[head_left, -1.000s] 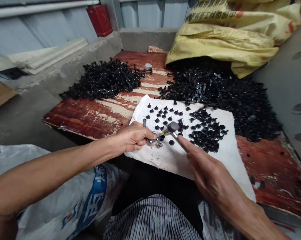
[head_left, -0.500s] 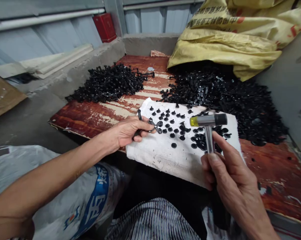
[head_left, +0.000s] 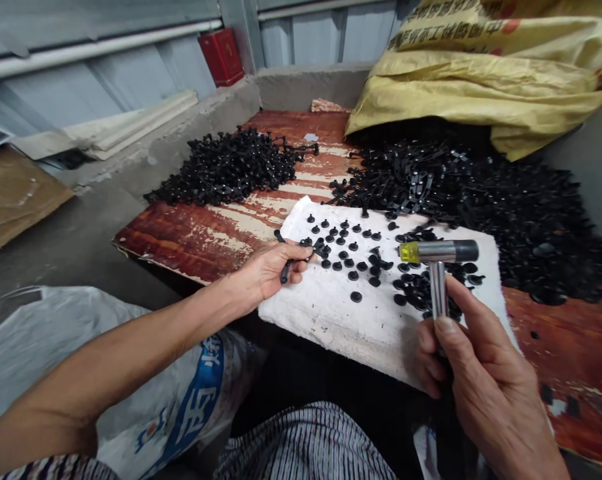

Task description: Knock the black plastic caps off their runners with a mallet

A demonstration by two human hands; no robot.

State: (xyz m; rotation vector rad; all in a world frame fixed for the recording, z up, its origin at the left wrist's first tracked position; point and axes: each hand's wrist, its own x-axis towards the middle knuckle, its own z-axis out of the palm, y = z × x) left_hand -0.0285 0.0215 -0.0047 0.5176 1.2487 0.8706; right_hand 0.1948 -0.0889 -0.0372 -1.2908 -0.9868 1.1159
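The left hand is closed on a black plastic runner, pinching it between fingers and thumb, with its ends poking past the fingers. The hand sits over the left part of a white padded cloth, which lies at the near edge of a red-painted wooden tabletop. The right hand is clenched round the steel handle of a small soft-faced mallet, thumb laid up the shaft, with the yellow-and-black head held level just above the cloth's right end. Small black round-headed pieces are scattered across the cloth, bunched thickly near the mallet. Behind lie a smaller heap of black plastic parts toward the far left of the tabletop and a larger heap along its right side, below a yellow woven sack. A grip this close under the head favours short, controlled taps, and the padding should work best with each piece sitting flat.
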